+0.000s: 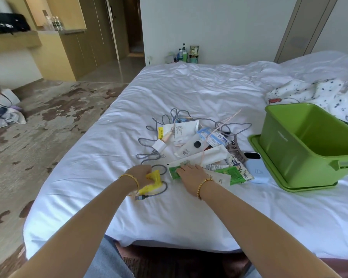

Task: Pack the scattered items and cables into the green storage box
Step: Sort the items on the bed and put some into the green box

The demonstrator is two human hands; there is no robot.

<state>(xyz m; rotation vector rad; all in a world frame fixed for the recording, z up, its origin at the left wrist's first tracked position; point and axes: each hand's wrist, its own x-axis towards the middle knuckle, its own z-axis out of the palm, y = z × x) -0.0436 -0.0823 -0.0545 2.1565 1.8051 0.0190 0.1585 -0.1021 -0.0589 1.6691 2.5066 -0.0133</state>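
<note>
A pile of packets, tubes and cables lies in the middle of the white bed [189, 93]. The green storage box [301, 149] stands empty on its green lid [269, 173] at the right. My left hand [142, 174] is closed on a yellow packet [154, 180] at the pile's near left. My right hand [191, 175] rests flat on a green packet [174, 171]. A grey braided cable [149, 157] loops around the pile, its USB plug [140, 197] near my left wrist. A white charger [159, 146], a white tube [191, 147] and a light blue phone [256, 167] lie in the pile.
A brown hair claw [237, 151] lies beside the box lid. A spotted blanket [313, 93] is bunched behind the box. Bottles [186, 54] stand on the floor past the bed's far edge. A bag [2, 111] sits on the patterned carpet at the left.
</note>
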